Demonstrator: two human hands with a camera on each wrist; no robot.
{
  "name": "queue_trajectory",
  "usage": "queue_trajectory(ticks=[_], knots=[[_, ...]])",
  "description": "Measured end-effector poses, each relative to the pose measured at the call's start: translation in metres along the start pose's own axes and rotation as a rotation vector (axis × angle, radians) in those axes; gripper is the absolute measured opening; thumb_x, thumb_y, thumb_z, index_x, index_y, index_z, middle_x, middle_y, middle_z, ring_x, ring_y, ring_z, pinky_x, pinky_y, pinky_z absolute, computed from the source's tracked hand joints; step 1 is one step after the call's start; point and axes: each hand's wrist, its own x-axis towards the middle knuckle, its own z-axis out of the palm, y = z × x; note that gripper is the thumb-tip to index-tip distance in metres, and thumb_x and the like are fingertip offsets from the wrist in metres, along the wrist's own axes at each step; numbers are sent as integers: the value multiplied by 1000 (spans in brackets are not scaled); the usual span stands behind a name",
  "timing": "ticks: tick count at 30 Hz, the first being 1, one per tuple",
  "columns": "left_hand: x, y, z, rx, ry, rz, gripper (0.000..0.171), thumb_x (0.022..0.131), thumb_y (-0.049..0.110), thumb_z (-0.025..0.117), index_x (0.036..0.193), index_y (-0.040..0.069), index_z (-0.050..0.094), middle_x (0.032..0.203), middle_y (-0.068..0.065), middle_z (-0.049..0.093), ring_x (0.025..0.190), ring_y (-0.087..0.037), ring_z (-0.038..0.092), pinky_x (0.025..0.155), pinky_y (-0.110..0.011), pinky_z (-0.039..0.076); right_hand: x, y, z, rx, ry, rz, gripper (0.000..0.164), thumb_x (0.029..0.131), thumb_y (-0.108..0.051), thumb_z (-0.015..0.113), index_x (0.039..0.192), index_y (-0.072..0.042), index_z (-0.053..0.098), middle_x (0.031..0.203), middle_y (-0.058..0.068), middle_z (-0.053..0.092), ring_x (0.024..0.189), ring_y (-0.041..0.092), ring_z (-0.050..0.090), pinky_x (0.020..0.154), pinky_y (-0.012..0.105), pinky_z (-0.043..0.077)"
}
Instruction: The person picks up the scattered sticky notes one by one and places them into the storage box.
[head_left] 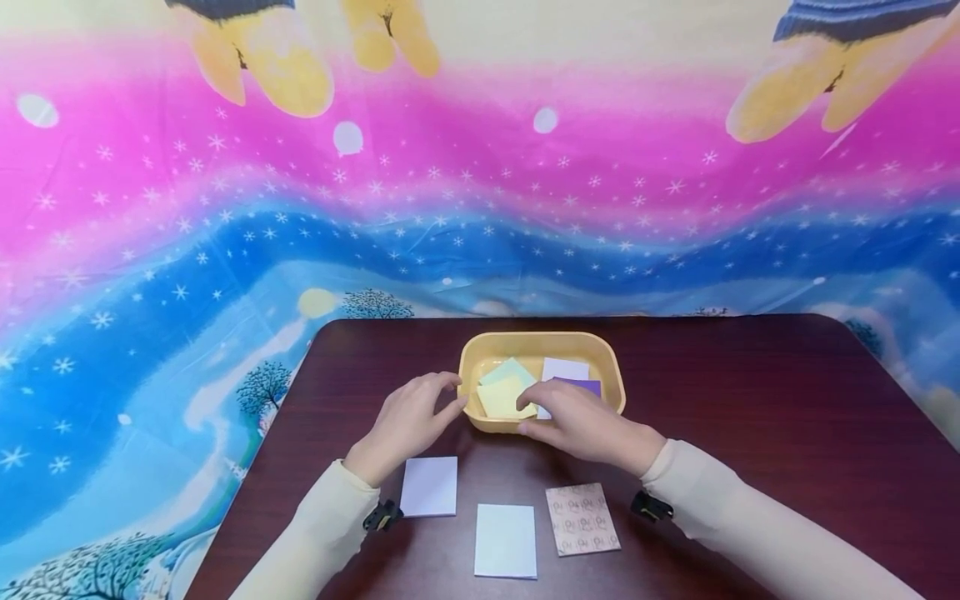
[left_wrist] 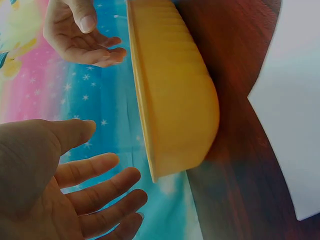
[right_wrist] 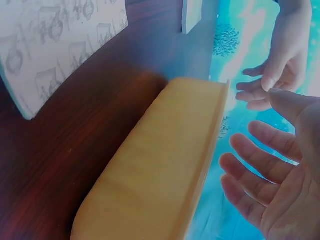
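Note:
A yellow plastic basin (head_left: 540, 345) stands toward the back of the table, with sticky-note pads or paper squares inside: pale green (head_left: 513, 369), yellow (head_left: 497, 398), white (head_left: 564, 366) and purple (head_left: 588, 387). My left hand (head_left: 408, 421) is beside the basin's left end, fingertips right at the rim, fingers spread and slightly bent. Over the front right of the basin hovers my right hand (head_left: 585, 423), overlapping the papers in the head view. Both wrist views show loose fingers with nothing between them, the left hand (left_wrist: 75, 185) and the right hand (right_wrist: 277, 175) alike.
Nearer on the dark wooden table (head_left: 750, 400) lie a lavender pad (head_left: 430, 487), a whitish pad (head_left: 506, 542) and a pinkish patterned pad (head_left: 583, 520). A colourful printed cloth (head_left: 480, 167) hangs behind the table's back edge.

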Motion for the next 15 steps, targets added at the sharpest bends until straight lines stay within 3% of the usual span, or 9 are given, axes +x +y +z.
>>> queue_trajectory(ticks=[8,15], knots=[[-13,-18,3,47,-6,-42,37,95,33,71,125,12,68,125,-6,71,118,-25,67,96,-47,54,2,-7,3,-11,-25,0,27,96,-31,70,113,-10,70,109,1,74,103,20,69,91,37,55],[-22,-25,8,62,-22,-55,37,93,32,72,124,11,69,123,-7,71,117,-26,67,96,-48,55,3,-12,7,1,-42,-14,28,95,-32,70,112,-9,71,108,2,74,103,19,69,90,37,55]])
